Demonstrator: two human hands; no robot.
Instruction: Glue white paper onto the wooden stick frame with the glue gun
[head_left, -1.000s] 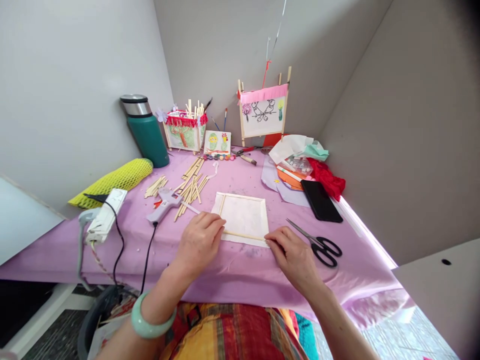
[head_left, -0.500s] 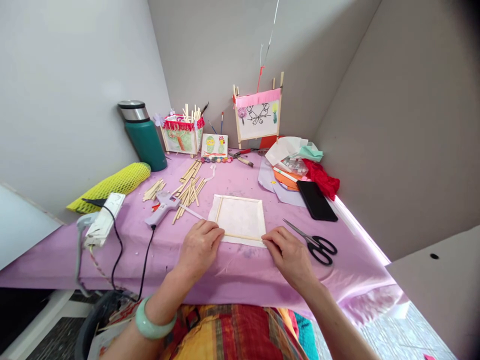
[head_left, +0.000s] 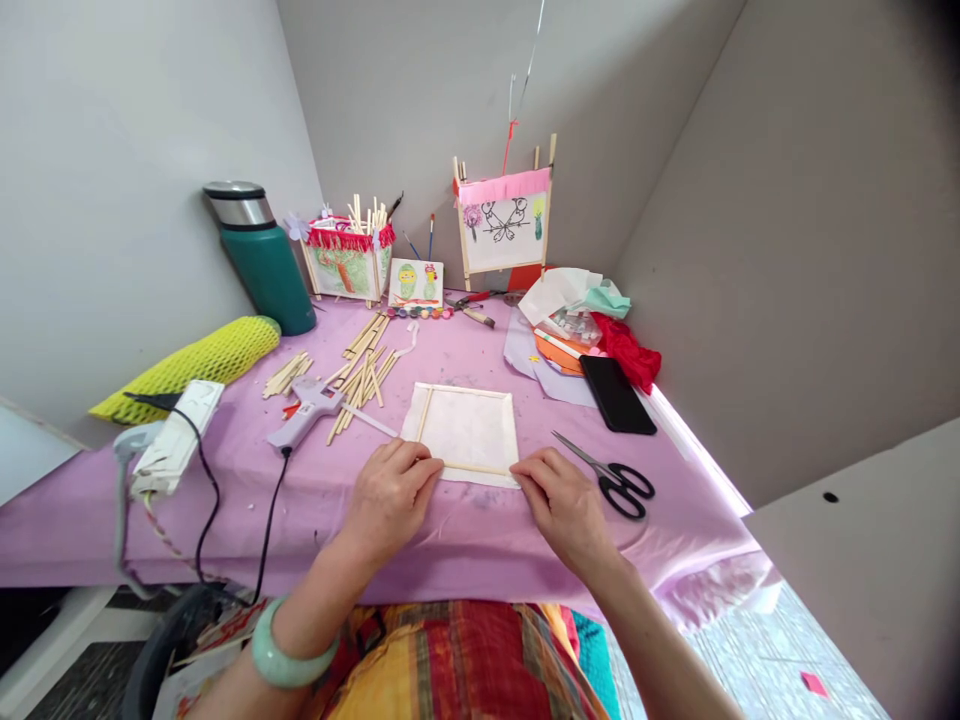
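A square white sheet (head_left: 471,428), paper or thin cloth, lies flat on the lilac tablecloth with a frame of thin wooden sticks along its edges. My left hand (head_left: 391,490) pinches the frame's near left corner. At the near right corner, the fingertips of my right hand (head_left: 559,498) are pressed together on the edge. Between the two hands the near stick (head_left: 476,467) shows, with a strip of sheet sticking out in front of it. My fingers cover both near corners. Black-handled scissors (head_left: 616,482) lie just right of my right hand.
Left of the sheet are a glue gun (head_left: 306,412) and loose wooden sticks (head_left: 366,375). A power strip (head_left: 180,435) with cords and a green bottle (head_left: 266,265) stand further left. A phone (head_left: 616,395) lies at the right, near crumpled red cloth (head_left: 628,350). A decorated lantern (head_left: 504,225) hangs behind.
The camera view has shifted, so everything sits slightly further left. Both hands keep their hold on the frame's near corners, with little visible movement.
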